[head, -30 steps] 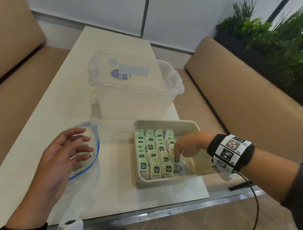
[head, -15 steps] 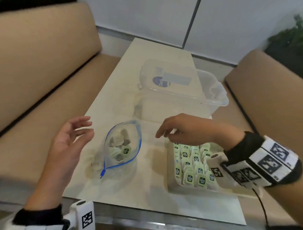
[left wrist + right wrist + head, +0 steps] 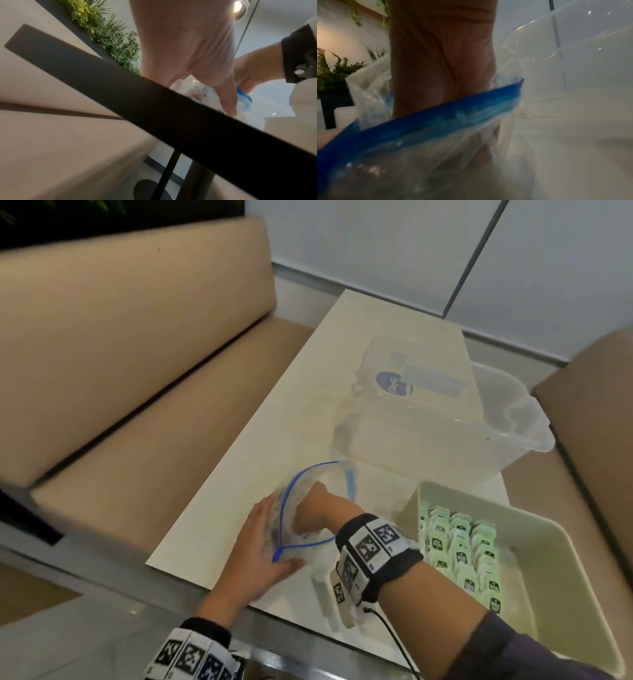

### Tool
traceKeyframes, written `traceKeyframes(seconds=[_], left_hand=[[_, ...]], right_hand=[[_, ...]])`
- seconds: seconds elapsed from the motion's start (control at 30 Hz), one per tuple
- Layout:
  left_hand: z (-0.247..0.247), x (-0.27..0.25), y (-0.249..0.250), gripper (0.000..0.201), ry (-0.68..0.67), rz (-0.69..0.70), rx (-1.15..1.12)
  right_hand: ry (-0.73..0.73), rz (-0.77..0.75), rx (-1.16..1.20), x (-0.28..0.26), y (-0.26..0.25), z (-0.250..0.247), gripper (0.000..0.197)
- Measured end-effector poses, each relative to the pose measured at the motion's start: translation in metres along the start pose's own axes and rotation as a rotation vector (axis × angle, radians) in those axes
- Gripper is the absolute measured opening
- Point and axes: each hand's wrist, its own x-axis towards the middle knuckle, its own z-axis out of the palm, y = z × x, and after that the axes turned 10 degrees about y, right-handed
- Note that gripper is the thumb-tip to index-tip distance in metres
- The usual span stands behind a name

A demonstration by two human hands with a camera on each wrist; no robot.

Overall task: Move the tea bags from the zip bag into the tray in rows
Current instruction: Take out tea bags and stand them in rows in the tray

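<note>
One zip bag point(image 3: 301, 508), clear with a blue seal, was seen lying open-mouthed on the pale table point(image 3: 274, 419) near its front edge. The right hand point(image 3: 317, 513) was plunged into the bag's mouth past the knuckles; its fingers were hidden by plastic and blur, so whether they were curled on anything could not be told. The left hand point(image 3: 260, 556) was laid against the bag's left side, fingers fairly straight along the plastic and thumb tucked beneath the bag's near corner. What remained inside the bag could not be made out.

One tray point(image 3: 534, 546) was placed to the right of the bag, and tea bags point(image 3: 459, 556) with green tags were stood in it in four rows; an exact count was prevented by blur. One clear storage tub point(image 3: 496, 426) was set behind both.
</note>
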Motion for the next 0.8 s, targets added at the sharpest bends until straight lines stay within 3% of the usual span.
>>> traceKeyframes(seconds=[0.2, 0.43, 0.63, 0.8], left_hand=[[0.001, 0.004, -0.018, 0.107, -0.015, -0.017, 0.093], [0.004, 0.007, -0.015, 0.093, 0.035, 0.055, 0.129], [0.006, 0.010, -0.017, 0.095, 0.073, 0.075, 0.138], [0.005, 0.010, -0.018, 0.096, 0.053, 0.061, 0.127]], right_hand=[[0.098, 0.120, -0.077, 0.005, -0.013, 0.019, 0.040], [0.119, 0.088, 0.271, 0.005, -0.009, 0.026, 0.037], [0.284, -0.001, 0.354, -0.001, -0.013, 0.021, 0.032], [0.226, 0.068, 0.496, -0.010, -0.016, 0.013, 0.033]])
